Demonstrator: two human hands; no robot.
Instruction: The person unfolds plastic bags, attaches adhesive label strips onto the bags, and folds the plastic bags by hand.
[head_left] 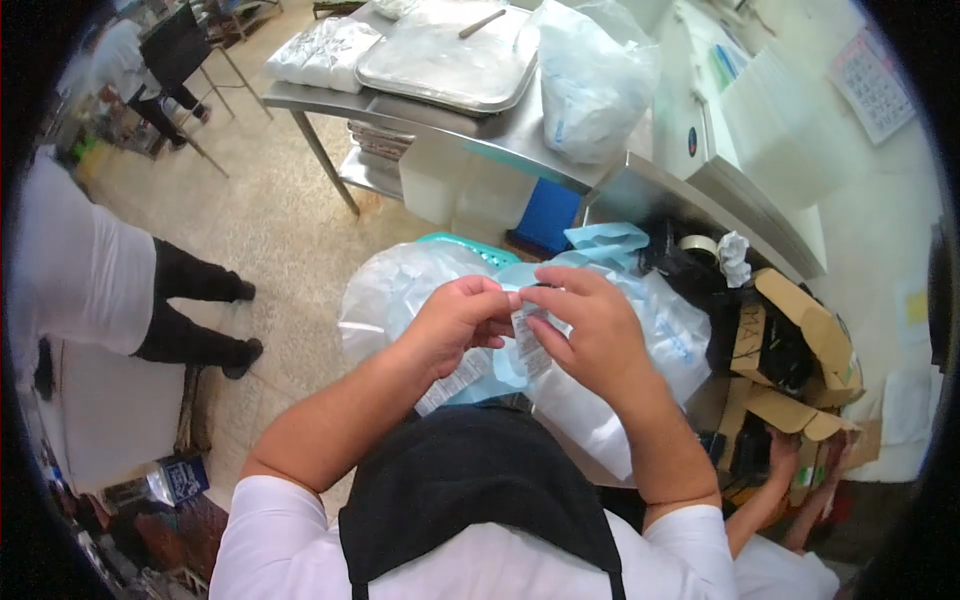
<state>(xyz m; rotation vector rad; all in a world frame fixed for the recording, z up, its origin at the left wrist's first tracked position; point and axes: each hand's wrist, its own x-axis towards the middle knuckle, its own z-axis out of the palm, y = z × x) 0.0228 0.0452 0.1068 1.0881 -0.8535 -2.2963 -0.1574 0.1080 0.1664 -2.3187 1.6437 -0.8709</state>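
Note:
My left hand point(462, 322) is raised in front of my chest, with thumb and forefinger pinched together at the top edge of a small printed label point(531, 345). Facing it, my right hand point(592, 325) has its fingers curled around the same label, the fingertips meeting those of the left. Under my left wrist hangs another piece of printed paper strip point(455, 386); whether it joins the label I cannot tell. Light blue plastic sheeting point(506, 375) lies right below both hands, and a clear plastic bag point(375, 295) bulges out beside it.
Ahead stands a steel table point(430, 112) bearing a metal tray point(450, 65) and a filled plastic bag point(595, 90). Open cardboard boxes point(800, 335) and a tape roll point(697, 246) are at the right, where another person's hands point(785, 455) reach in. A person point(90, 260) stands left.

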